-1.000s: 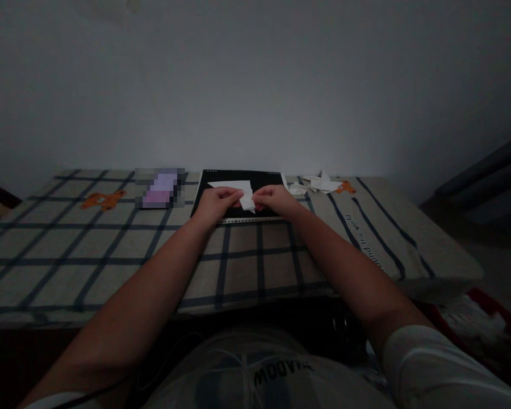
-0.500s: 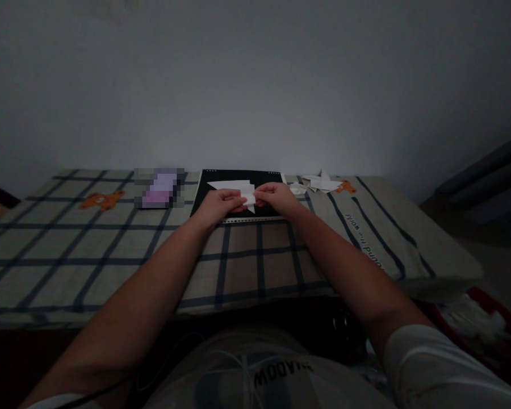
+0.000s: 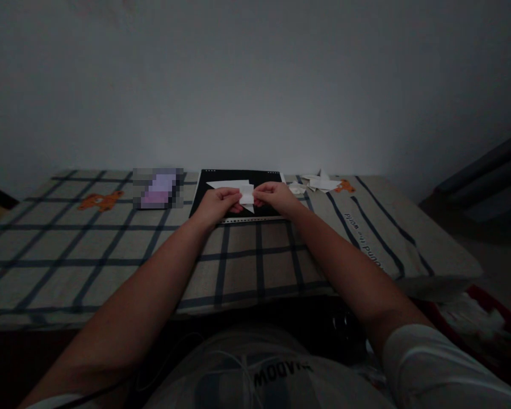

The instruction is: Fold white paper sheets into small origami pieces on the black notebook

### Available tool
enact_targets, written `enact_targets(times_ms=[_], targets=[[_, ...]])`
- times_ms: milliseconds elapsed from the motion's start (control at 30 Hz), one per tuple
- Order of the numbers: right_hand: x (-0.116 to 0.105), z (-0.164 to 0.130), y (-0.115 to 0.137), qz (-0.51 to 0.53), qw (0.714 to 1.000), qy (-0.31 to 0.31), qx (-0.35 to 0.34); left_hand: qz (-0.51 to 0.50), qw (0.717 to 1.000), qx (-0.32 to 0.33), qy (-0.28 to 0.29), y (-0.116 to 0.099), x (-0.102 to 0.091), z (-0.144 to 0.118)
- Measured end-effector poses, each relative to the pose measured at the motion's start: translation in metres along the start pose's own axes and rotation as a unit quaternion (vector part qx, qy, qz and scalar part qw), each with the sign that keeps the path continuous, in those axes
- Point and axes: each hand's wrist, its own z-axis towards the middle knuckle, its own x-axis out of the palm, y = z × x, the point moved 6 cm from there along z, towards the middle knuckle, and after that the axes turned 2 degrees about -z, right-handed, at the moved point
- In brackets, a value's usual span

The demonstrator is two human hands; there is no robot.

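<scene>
Between my hands is a small white piece of paper (image 3: 246,194), held by its two side edges. My left hand (image 3: 220,205) pinches the left edge with thumb and fingers, and my right hand (image 3: 275,197) pinches the right one. Underneath and behind lies a larger folded white paper (image 3: 227,184), partly covered by my left hand and the small piece. Both hands are over a black pad (image 3: 264,177) with a perforated white edge along its front.
A checked cloth (image 3: 238,255) covers the table, which stands against a grey wall. To the left lies a phone (image 3: 159,190), partly pixelated. Right of the pad are a crumpled white paper (image 3: 297,188) and a pointed folded paper (image 3: 322,182).
The small paper now shows flatter and more squarely between my fingers. Both hands stay in nearly the same place; my left fingers have shifted slightly.
</scene>
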Motion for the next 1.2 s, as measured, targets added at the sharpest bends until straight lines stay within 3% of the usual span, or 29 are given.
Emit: enact_targets(times_ms=[367, 600, 767, 867, 1000, 1200], targets=[[0.001, -0.002, 0.002, 0.028, 0.999, 0.019, -0.025, -0.042, 0.999, 0.013, 0.001, 0.002, 0.002, 0.001], [-0.003, -0.005, 0.012, -0.08, 0.992, -0.017, -0.097, -0.123, 0.992, -0.033, 0.019, 0.002, 0.003, 0.001], [-0.001, -0.013, 0.029, -0.201, 0.961, -0.017, -0.188, -0.11, 0.993, -0.037, 0.004, 0.0, 0.0, 0.001], [0.0, -0.015, 0.033, -0.214, 0.953, -0.011, -0.213, -0.106, 0.994, -0.033, -0.002, 0.002, 0.0, 0.001], [-0.002, -0.014, 0.028, -0.167, 0.966, -0.019, -0.194, -0.087, 0.996, -0.023, -0.012, 0.003, 0.0, 0.001], [0.002, -0.005, 0.006, -0.035, 0.997, 0.017, -0.065, -0.064, 0.998, 0.008, 0.023, 0.001, 0.002, -0.002]])
